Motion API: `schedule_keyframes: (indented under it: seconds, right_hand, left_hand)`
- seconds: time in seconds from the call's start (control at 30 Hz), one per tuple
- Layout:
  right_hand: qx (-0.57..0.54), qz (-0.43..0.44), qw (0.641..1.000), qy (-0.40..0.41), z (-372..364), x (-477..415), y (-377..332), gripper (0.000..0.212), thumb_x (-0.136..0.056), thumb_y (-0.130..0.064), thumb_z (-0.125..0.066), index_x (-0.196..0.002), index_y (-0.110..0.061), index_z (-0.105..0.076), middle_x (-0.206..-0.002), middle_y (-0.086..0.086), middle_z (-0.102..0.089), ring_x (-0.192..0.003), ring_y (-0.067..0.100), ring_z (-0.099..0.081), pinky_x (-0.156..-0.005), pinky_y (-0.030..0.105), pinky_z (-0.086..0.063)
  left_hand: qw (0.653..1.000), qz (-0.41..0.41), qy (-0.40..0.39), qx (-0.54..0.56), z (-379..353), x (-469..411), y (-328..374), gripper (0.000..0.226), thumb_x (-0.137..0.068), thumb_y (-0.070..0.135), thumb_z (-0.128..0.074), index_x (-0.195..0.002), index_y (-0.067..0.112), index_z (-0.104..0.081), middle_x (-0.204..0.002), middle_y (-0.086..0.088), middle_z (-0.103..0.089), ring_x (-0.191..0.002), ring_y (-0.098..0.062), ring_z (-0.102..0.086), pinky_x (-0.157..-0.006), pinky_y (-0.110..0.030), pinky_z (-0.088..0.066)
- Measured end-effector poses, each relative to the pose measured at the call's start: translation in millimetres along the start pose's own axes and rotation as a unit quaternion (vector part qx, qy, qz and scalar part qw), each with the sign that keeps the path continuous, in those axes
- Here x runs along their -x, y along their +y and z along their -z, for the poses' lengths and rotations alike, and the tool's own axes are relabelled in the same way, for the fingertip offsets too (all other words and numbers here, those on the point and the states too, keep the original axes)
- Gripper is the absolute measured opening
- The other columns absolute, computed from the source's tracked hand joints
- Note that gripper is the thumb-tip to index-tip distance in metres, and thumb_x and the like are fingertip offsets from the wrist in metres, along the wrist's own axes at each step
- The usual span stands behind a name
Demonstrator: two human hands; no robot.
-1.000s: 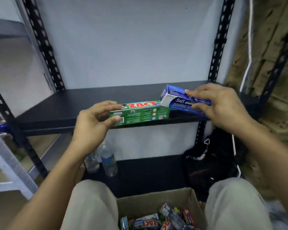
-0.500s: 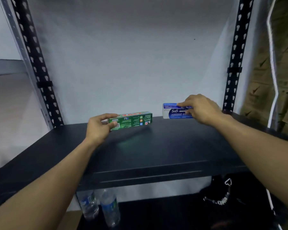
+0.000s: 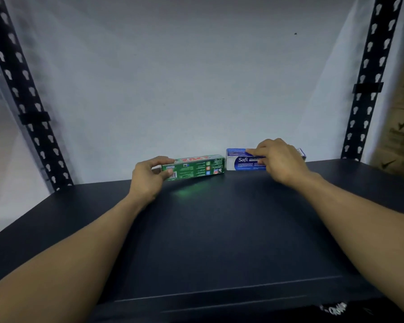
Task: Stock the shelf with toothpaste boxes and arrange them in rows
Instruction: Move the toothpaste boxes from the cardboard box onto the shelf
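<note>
Green Zact toothpaste box [image 3: 196, 167] is pinched by the left hand [image 3: 146, 177]; the right hand [image 3: 279, 159] grips a blue Safi box [image 3: 244, 160]. Both sit on a black shelf [image 3: 219, 229] by a white wall [image 3: 184, 78].

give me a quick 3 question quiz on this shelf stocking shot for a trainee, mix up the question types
1. True or false: the green Zact toothpaste box lies at the back of the black shelf, beside the blue Safi toothpaste box.
2. Pick one: the right hand grips A) the Zact box, B) the Safi box, C) nothing.
3. Fill in: the left hand pinches the Zact box at its ____ end.

Key: 1 true; 2 B; 3 left.
</note>
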State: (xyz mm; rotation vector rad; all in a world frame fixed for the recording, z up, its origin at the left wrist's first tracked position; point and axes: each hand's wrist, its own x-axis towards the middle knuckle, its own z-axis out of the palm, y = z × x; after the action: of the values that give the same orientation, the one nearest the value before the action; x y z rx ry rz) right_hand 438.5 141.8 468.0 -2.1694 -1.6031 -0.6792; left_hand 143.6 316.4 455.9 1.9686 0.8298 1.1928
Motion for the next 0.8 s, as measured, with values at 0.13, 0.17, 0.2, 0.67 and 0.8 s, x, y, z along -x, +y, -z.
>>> schedule_keyframes:
  seconds: [0.13,0.17,0.2,0.67,0.8]
  right_hand:
    - [0.021,0.0,1.0,-0.004,-15.5,-8.2,6.2,0.044,-0.099,-0.017,-0.05,-0.138,-0.036,-0.053,-0.125,-0.001,-0.059,-0.102,0.029,-0.051,-0.078,0.04,-0.046]
    - [0.027,0.0,1.0,-0.016,-20.5,-10.2,7.6,0.045,-0.099,-0.016,-0.05,-0.139,-0.037,-0.052,-0.127,-0.001,-0.059,-0.104,0.028,-0.052,-0.078,0.039,-0.045]
    - [0.031,-0.002,0.999,-0.026,-25.2,-11.6,8.3,0.047,-0.098,-0.015,-0.05,-0.14,-0.038,-0.051,-0.128,-0.002,-0.058,-0.106,0.028,-0.052,-0.079,0.039,-0.044]
    - [0.01,-0.075,0.996,-0.054,-14.7,17.6,-21.3,0.073,-0.097,-0.037,-0.055,-0.156,-0.032,-0.012,-0.161,0.006,-0.02,-0.15,0.027,-0.011,-0.118,0.062,-0.002]
    - [-0.027,-0.08,0.994,-0.075,4.4,48.2,-40.7,0.071,-0.095,-0.045,-0.053,-0.155,-0.031,-0.018,-0.159,0.004,-0.025,-0.148,0.024,-0.018,-0.12,0.059,-0.008]
  left_hand:
    - [0.989,-0.059,0.015,-0.135,-5.8,-10.1,-8.3,0.017,-0.089,0.009,-0.071,-0.099,0.022,-0.074,-0.103,0.01,-0.069,-0.098,-0.013,-0.063,-0.09,-0.024,-0.048]
    - [0.986,-0.07,0.011,-0.153,-6.3,-12.2,-9.1,0.016,-0.09,0.009,-0.07,-0.099,0.022,-0.073,-0.1,0.011,-0.067,-0.097,-0.012,-0.061,-0.087,-0.021,-0.046]
    - [0.983,-0.078,0.005,-0.167,-6.2,-13.5,-9.7,0.016,-0.091,0.01,-0.069,-0.1,0.021,-0.072,-0.099,0.013,-0.066,-0.095,-0.011,-0.058,-0.084,-0.016,-0.043]
    - [0.947,-0.107,-0.028,-0.303,-5.4,6.4,-7.7,0.055,-0.089,0.015,-0.067,-0.142,0.02,-0.052,-0.152,-0.009,-0.043,-0.141,-0.027,-0.038,-0.12,-0.042,-0.025]
    - [0.92,-0.105,-0.049,-0.373,-7.5,35.4,6.7,0.055,-0.094,0.03,-0.061,-0.146,0.027,-0.044,-0.158,-0.008,-0.033,-0.145,-0.026,-0.031,-0.121,-0.054,-0.012]
